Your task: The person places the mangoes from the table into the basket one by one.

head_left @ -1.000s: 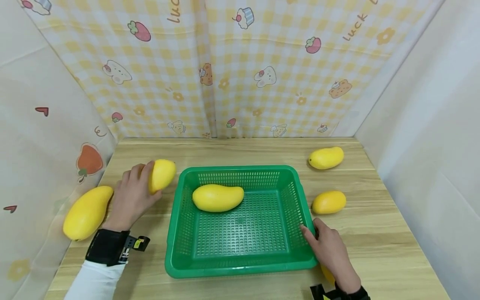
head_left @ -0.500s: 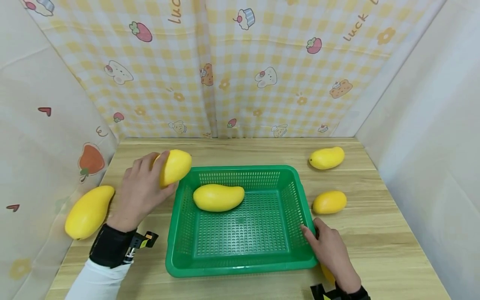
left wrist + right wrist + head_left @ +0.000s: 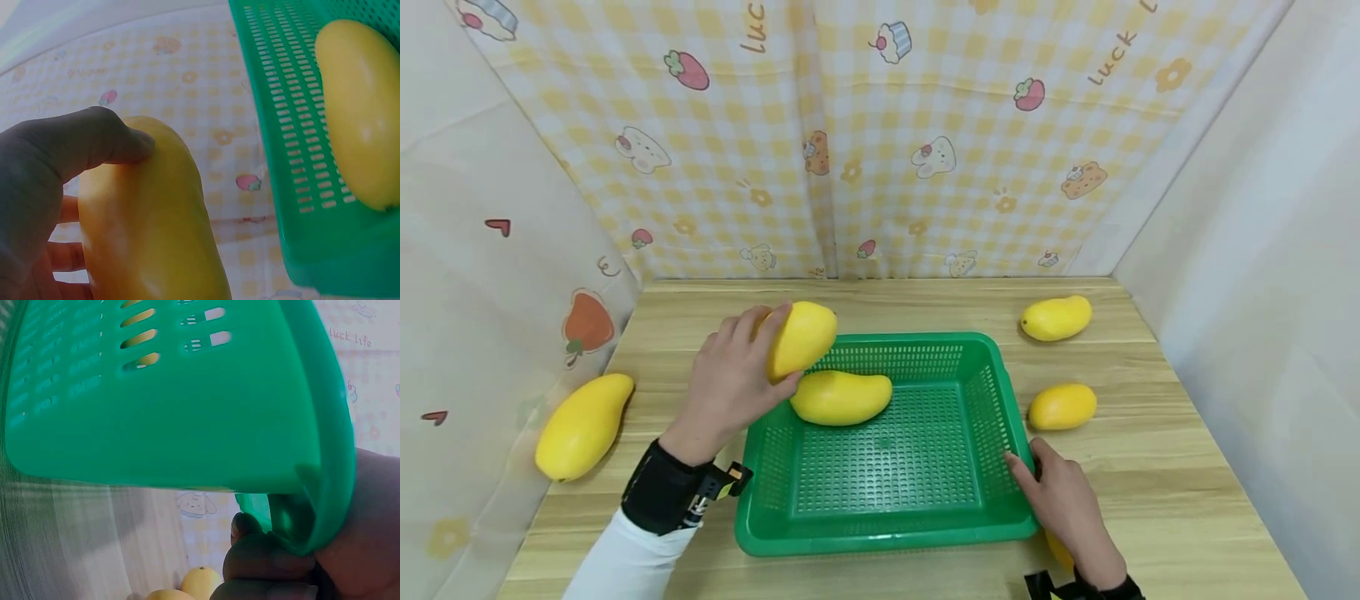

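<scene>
My left hand (image 3: 730, 379) grips a yellow mango (image 3: 802, 340) above the back left corner of a green plastic basket (image 3: 887, 546). In the left wrist view the thumb presses on the held mango (image 3: 150, 212), with fingers behind it. Another mango (image 3: 842, 397) lies inside the basket at its back left. My right hand (image 3: 1067, 504) holds the basket's right rim, thumb on the inner side and fingers outside. The right wrist view shows its curled fingers (image 3: 265, 565) under the basket's rim (image 3: 334, 425).
One mango (image 3: 585, 427) lies at the table's left edge. Two more, a far mango (image 3: 1056, 318) and a nearer mango (image 3: 1063, 407), rest right of the basket. A further mango (image 3: 1058, 550) is mostly hidden beneath the right wrist. A patterned curtain (image 3: 880, 150) hangs behind the wooden table (image 3: 1165, 500).
My left hand has lifted the mango off the left part of the table and carried it rightward to the basket's back left corner. The right hand stays on the rim.
</scene>
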{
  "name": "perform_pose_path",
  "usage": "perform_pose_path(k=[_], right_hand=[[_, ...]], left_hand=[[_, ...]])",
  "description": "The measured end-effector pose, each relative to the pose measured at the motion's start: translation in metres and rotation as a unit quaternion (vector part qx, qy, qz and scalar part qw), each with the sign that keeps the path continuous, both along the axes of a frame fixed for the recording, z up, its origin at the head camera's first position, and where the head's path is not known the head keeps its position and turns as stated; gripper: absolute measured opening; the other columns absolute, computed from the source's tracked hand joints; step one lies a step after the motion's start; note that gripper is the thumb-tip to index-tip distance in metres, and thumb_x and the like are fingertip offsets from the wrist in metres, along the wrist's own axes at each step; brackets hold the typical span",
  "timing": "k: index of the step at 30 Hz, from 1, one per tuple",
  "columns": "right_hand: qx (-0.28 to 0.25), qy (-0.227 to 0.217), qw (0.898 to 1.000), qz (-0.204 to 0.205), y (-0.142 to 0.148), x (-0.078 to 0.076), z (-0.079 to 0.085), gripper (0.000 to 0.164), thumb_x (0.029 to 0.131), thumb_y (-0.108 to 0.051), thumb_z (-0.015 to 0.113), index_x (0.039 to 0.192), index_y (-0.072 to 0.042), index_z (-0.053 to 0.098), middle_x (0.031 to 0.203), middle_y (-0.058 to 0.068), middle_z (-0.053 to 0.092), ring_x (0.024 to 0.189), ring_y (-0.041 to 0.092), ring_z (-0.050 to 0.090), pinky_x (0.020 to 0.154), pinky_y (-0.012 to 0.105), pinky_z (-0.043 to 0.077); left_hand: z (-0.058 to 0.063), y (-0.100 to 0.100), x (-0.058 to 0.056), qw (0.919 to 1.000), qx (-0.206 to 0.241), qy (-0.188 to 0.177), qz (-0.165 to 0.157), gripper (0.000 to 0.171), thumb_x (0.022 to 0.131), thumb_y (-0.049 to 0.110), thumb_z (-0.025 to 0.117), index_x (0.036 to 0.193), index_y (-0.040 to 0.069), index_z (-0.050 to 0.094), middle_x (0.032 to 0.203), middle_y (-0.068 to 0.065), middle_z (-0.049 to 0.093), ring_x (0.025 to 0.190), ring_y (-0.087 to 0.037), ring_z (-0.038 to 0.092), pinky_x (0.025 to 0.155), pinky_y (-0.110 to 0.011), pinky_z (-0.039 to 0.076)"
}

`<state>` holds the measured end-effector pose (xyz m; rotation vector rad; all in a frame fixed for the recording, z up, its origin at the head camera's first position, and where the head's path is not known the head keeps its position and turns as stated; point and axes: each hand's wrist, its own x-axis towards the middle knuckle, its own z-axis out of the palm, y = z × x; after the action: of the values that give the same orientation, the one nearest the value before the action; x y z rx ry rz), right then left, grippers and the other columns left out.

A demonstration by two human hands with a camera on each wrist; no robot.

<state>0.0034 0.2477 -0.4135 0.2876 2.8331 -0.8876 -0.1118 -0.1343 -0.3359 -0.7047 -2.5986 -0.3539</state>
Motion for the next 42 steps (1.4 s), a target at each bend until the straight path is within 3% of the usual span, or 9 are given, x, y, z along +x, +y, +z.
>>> perform_pose_path(k=[11,22,31,42], right_hand=[[-0.001,-0.004,1.0,-0.006,0.001,0.001,0.0,0.024,0.096,-0.028,0.058,0.093,-0.004,0.054,0.06,0.001,0.041,0.053,0.015,0.043,0.046,0.025,0.033],[-0.005,-0.002,1.0,-0.007,0.001,0.0,0.001,0.024,0.097,-0.028,0.057,0.093,-0.004,0.055,0.059,0.001,0.041,0.052,0.014,0.043,0.045,0.025,0.033],[-0.006,-0.004,1.0,-0.007,0.0,0.001,-0.001,0.024,0.096,-0.028,0.058,0.09,-0.006,0.054,0.059,0.001,0.04,0.052,0.014,0.043,0.046,0.025,0.033],[-0.013,-0.007,1.0,-0.011,0.0,-0.001,-0.001,0.024,0.096,-0.028,0.058,0.091,-0.004,0.055,0.06,0.001,0.043,0.053,0.014,0.044,0.046,0.025,0.034]], left_hand=[[0.003,0.041,-0.005,0.9986,-0.007,-0.007,-0.052,0.082,0.07,0.035,0.082,0.138,0.006,0.045,0.119,-0.02,0.053,0.098,-0.04,0.055,0.071,-0.049,0.051],[-0.001,0.058,-0.006,0.9962,-0.023,-0.021,-0.081,0.079,0.072,0.037,0.079,0.136,0.004,0.047,0.115,-0.018,0.055,0.093,-0.035,0.057,0.067,-0.044,0.052],[-0.008,0.081,-0.006,0.9924,-0.042,-0.024,-0.113,0.078,0.075,0.04,0.078,0.137,0.004,0.046,0.115,-0.017,0.055,0.099,-0.033,0.055,0.076,-0.042,0.05],[-0.02,0.116,-0.006,0.987,-0.06,-0.061,-0.136,0.078,0.077,0.045,0.074,0.138,0.006,0.045,0.117,-0.016,0.055,0.103,-0.031,0.053,0.08,-0.041,0.049]])
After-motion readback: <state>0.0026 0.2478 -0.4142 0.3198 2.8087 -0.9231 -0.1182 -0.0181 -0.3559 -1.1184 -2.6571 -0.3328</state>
